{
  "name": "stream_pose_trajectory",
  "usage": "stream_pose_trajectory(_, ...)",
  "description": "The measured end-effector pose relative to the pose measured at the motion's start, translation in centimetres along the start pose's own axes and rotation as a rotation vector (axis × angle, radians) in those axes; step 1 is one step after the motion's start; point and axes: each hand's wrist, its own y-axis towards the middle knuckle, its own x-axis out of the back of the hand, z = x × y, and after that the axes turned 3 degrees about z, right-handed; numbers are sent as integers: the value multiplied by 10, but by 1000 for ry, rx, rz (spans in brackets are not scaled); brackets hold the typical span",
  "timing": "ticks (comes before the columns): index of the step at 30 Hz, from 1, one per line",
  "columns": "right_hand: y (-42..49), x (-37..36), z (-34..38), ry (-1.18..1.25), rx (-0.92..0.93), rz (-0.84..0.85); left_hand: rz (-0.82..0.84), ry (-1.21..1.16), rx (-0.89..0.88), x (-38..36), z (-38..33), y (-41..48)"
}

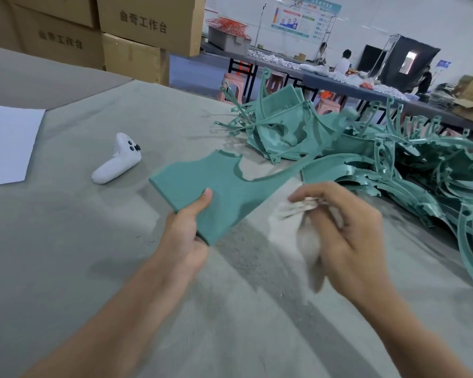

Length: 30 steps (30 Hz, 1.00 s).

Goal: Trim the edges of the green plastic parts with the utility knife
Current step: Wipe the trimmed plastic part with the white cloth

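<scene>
Left grip [187, 227] pinching a flat green plastic part [224, 186] at its near corner, thumb pressed on top, fingers hidden beneath; the part is raised above the grey worktop [66, 241]. Right grip [350, 230], just right of the part and motion-blurred, curled round a crumpled white cloth [287, 216]. A pile of green parts [393, 165] lies beyond the right grip; a white controller [118, 162] lies beyond and left of the left grip.

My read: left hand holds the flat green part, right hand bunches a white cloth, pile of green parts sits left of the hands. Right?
Not quite: the pile of green parts lies to the right of the hands, as the head view shows. The left hand does hold the flat green part, and the right hand bunches a white cloth.
</scene>
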Motion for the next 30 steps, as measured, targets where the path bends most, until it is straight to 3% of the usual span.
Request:
stream_pose_trajectory(4,23,21,-10,366,-445,-379,-88,-108,168,-3,-2,-5)
stream_pose_trajectory(7,55,29,-4,462,-509,-468,-73,-82,213,-5,1,-9)
stream_pose_trajectory(15,77,-40,0,260,-484,-233,35,-84,195,-9,5,-15)
stream_pose_trajectory(22,36,-107,19,373,-574,-203,136,-101,244,-6,6,-15)
stream_pose_trajectory(25,23,-124,41,357,-564,-68,73,46,186,15,2,-14)
stream_pose_trajectory(27,15,-129,50,380,-558,15,11,22,207,20,1,-13)
stream_pose_trajectory(30,17,-117,50,388,-550,-20,44,3,182,4,-6,-18)
